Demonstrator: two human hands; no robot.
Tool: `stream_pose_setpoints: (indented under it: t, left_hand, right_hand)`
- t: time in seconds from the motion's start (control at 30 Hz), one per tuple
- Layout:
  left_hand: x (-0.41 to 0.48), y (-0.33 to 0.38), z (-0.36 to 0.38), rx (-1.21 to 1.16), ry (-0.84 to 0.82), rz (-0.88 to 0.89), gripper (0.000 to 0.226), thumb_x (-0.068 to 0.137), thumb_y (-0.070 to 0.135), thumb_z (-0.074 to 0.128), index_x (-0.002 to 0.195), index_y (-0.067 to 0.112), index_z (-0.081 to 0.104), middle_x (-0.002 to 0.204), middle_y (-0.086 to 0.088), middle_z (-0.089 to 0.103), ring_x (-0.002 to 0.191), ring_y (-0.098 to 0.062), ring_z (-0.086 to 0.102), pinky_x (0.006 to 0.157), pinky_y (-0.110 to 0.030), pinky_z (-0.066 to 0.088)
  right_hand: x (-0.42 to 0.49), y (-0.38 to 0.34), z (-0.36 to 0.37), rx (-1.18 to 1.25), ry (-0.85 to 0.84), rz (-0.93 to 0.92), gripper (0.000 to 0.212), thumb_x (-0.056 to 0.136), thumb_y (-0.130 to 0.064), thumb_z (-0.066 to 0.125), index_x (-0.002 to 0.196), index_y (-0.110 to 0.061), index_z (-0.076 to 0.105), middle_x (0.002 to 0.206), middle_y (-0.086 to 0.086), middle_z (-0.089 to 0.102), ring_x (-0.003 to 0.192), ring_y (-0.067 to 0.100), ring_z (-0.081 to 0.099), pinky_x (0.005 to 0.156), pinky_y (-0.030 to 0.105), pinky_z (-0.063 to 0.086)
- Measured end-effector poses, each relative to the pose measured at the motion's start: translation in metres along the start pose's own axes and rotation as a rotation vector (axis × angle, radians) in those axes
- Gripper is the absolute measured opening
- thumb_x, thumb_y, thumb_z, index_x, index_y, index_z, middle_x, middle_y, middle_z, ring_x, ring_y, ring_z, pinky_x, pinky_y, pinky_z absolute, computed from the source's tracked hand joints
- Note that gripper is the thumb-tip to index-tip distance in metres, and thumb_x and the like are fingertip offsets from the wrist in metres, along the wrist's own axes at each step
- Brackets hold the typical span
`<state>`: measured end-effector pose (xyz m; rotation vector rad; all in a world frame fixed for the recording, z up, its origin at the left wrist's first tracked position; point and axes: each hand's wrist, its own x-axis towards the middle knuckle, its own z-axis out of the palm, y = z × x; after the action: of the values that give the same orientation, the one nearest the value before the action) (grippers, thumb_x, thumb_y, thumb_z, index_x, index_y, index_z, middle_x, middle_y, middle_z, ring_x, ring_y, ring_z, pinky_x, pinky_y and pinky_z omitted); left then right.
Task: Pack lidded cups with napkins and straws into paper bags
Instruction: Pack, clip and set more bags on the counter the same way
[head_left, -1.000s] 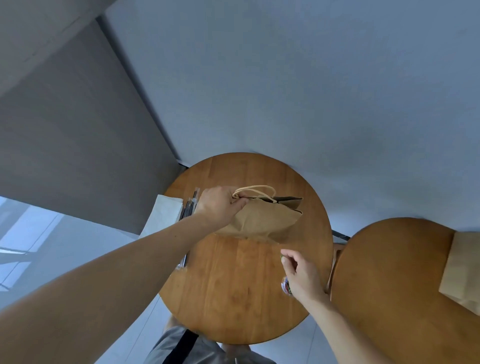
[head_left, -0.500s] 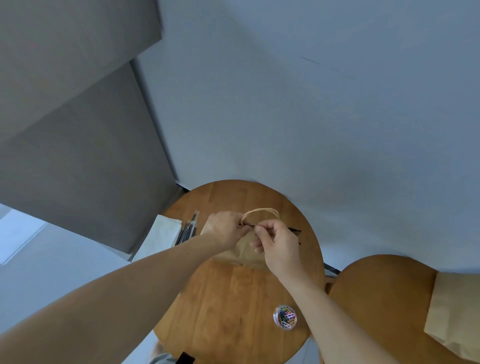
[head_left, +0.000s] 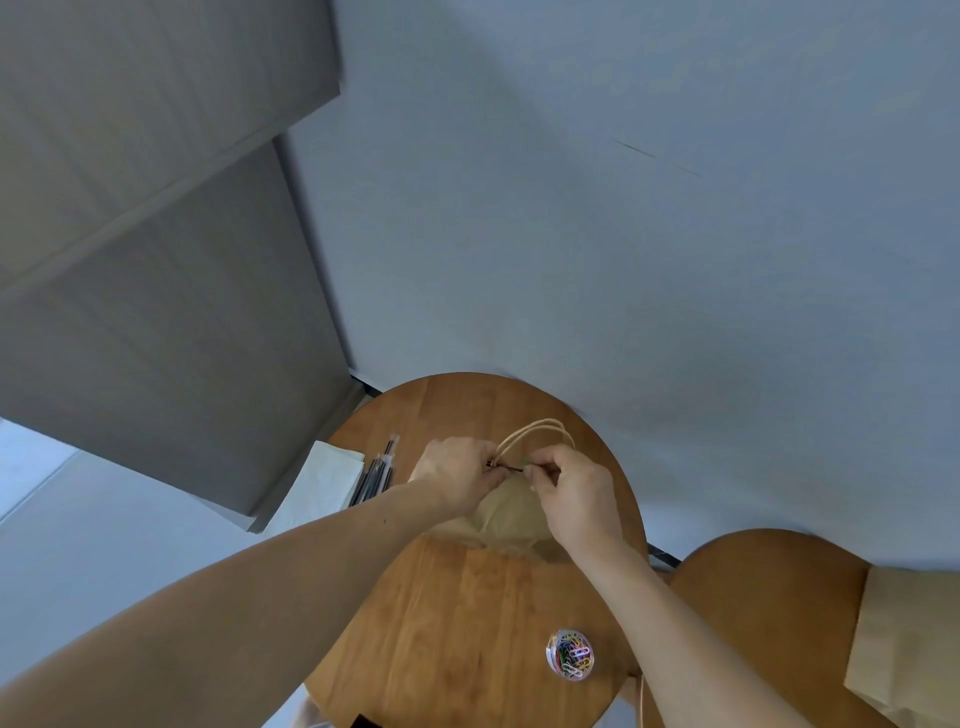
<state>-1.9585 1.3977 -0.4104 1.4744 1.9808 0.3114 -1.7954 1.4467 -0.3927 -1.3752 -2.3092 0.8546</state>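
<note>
On the round table (head_left: 467, 623): paper bag (head_left: 506, 514) sits mid-table, its mouth pressed flat, likely for sealing.
Left hand (head_left: 457, 475): fingers curled, pinching the bag's top edge to steady it.
Right hand (head_left: 571, 493): pinches a thin dark clip (head_left: 511, 468) — apparently sliding it on.
Bag axis: seems to run away from the person — rope handles (head_left: 535, 428) point farthest.

Soft, cool, even light fills the scene, brightest on the pale surface (head_left: 78, 545) at lower left. Shadows on the wooden counter (head_left: 467, 649) are faint. Wide-angle distortion bends the edges and swells the left forearm (head_left: 208, 613); fine detail looks slightly soft.
</note>
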Motion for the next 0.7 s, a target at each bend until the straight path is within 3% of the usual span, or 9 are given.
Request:
stream_pose_setpoints:
  t: [0.07,0.1,0.17,0.3,0.47,0.7]
  left_hand:
    - [0.000,-0.001,0.000,-0.004,-0.002,0.002,0.024,0.098,0.041,0.052,0.108,0.029,0.070,0.083,0.005,0.068,0.084,-0.018,0.064,0.078,-0.034,0.049]
    - [0.000,-0.001,0.000,-0.011,-0.003,0.003,0.024,0.098,0.041,0.052,0.108,0.029,0.070,0.083,0.005,0.068,0.083,-0.018,0.064,0.078,-0.034,0.049]
    - [0.000,-0.002,0.001,-0.023,-0.005,0.009,0.024,0.098,0.041,0.052,0.108,0.030,0.070,0.084,0.004,0.069,0.083,-0.018,0.064,0.078,-0.034,0.050]
    - [0.000,-0.003,0.000,-0.017,-0.013,0.016,0.024,0.099,0.041,0.051,0.108,0.030,0.070,0.086,0.002,0.069,0.084,-0.019,0.064,0.075,-0.033,0.050]
    - [0.000,-0.004,-0.001,-0.026,-0.017,0.009,0.026,0.099,0.043,0.049,0.109,0.030,0.070,0.087,0.002,0.070,0.084,-0.019,0.065,0.076,-0.034,0.050]
    - [0.002,-0.003,-0.001,-0.044,-0.014,0.000,0.023,0.099,0.041,0.049,0.107,0.032,0.069,0.078,0.009,0.062,0.082,-0.018,0.064,0.068,-0.029,0.042]
  right_hand:
    - [0.003,0.001,-0.002,-0.049,0.009,-0.053,0.012,0.088,-0.012,0.070,0.100,-0.011,0.075,0.095,0.000,0.070,0.083,0.014,0.065,0.077,0.026,0.054]
    - [0.004,0.001,-0.003,-0.065,0.002,-0.076,0.012,0.089,-0.010,0.069,0.100,-0.011,0.075,0.096,-0.001,0.067,0.081,0.011,0.062,0.076,0.020,0.052]
    - [0.005,0.001,-0.003,-0.077,-0.045,-0.108,0.015,0.092,-0.008,0.065,0.103,-0.011,0.074,0.099,-0.004,0.060,0.083,0.006,0.054,0.075,0.005,0.042]
    - [0.007,0.000,-0.001,-0.095,-0.090,-0.153,0.016,0.093,-0.004,0.061,0.101,-0.010,0.074,0.103,-0.004,0.062,0.092,0.008,0.058,0.081,-0.001,0.036]
    - [0.019,-0.002,0.002,-0.171,-0.162,-0.128,0.020,0.096,-0.012,0.057,0.108,-0.014,0.073,0.107,-0.001,0.071,0.098,0.015,0.065,0.085,0.018,0.047]
    - [0.022,0.002,0.005,-0.144,-0.166,-0.140,0.021,0.095,-0.013,0.060,0.110,-0.018,0.074,0.103,-0.002,0.073,0.096,0.017,0.066,0.085,0.026,0.051]
